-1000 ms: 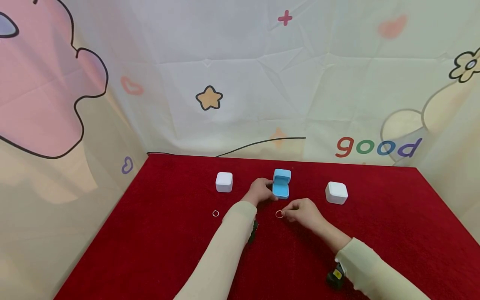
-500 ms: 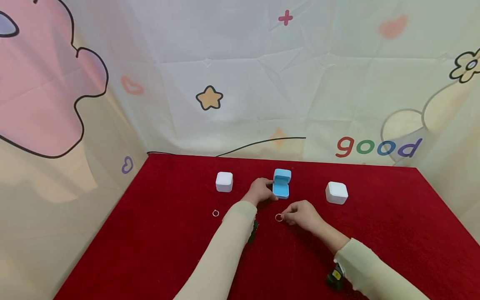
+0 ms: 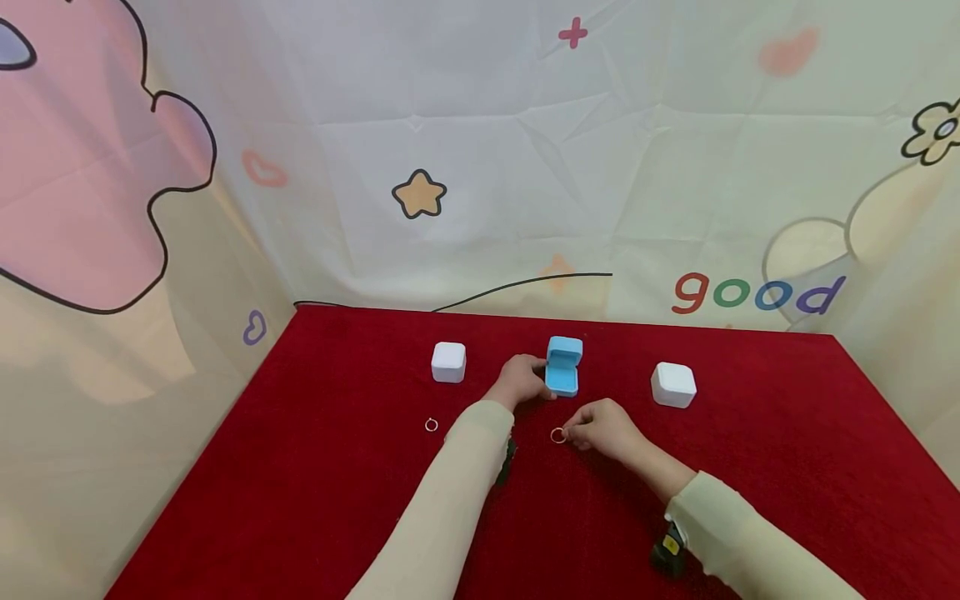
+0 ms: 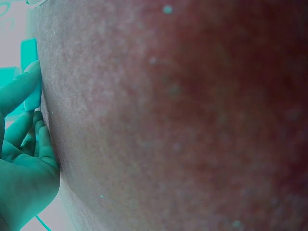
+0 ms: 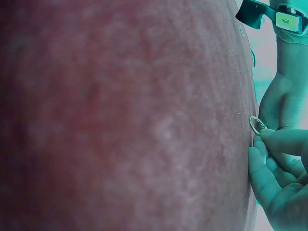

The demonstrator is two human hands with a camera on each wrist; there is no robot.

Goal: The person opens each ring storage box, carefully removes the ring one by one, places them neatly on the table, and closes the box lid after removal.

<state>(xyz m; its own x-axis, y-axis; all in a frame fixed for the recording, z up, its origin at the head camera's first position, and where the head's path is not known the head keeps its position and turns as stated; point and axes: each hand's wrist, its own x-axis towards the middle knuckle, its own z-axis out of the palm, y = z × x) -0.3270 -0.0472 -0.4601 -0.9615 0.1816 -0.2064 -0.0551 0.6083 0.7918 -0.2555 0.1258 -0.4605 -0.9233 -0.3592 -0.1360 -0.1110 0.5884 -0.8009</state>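
In the head view a light-blue ring box (image 3: 562, 379) stands with its lid raised at the back middle of the red cloth. My left hand (image 3: 519, 379) grips its left side between thumb and fingers, which the left wrist view also shows. Nearer to me, my right hand (image 3: 603, 432) pinches a thin ring (image 3: 558, 436) between thumb and fingertips. The right wrist view shows that ring (image 5: 255, 125) tilted up from the fingertips. A second ring (image 3: 431, 425) lies on the cloth left of my left forearm.
One white box (image 3: 448, 363) sits left of the blue box, and another white box (image 3: 673, 385) to its right, both with lids down. The red cloth (image 3: 315, 467) ends at a printed curtain (image 3: 480, 167) behind.
My right hand has drawn the pinched ring slightly toward me, mostly in the first half second. The left hand and the blue ring box have stayed in place.
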